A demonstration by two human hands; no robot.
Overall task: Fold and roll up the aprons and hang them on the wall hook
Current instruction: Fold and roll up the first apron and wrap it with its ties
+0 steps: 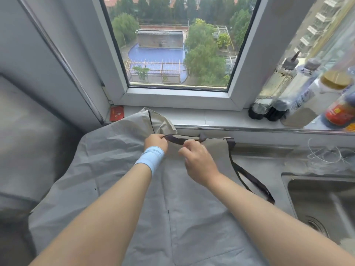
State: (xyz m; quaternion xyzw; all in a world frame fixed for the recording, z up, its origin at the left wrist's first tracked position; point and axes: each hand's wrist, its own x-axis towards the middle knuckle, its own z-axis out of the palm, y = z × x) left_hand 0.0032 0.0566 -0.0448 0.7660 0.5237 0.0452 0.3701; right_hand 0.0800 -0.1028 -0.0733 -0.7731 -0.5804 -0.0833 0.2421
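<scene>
A grey apron (119, 169) lies spread flat on the counter below the window, its top edge toward the sill and one corner folded up at the back. A dark strap (177, 140) runs along the top edge and loops down the right side (249, 179). My left hand (156, 142), with a light blue wristband, pinches the strap's left end. My right hand (196, 156) pinches the same strap a little to the right. No wall hook is in view.
A steel sink (322, 204) sits at the right, with clear plastic wrap (326, 156) behind it. Several bottles (284, 89) stand on the right of the windowsill (211, 116). A small red card (116, 114) lies at the sill's left end. A grey surface rises at the left.
</scene>
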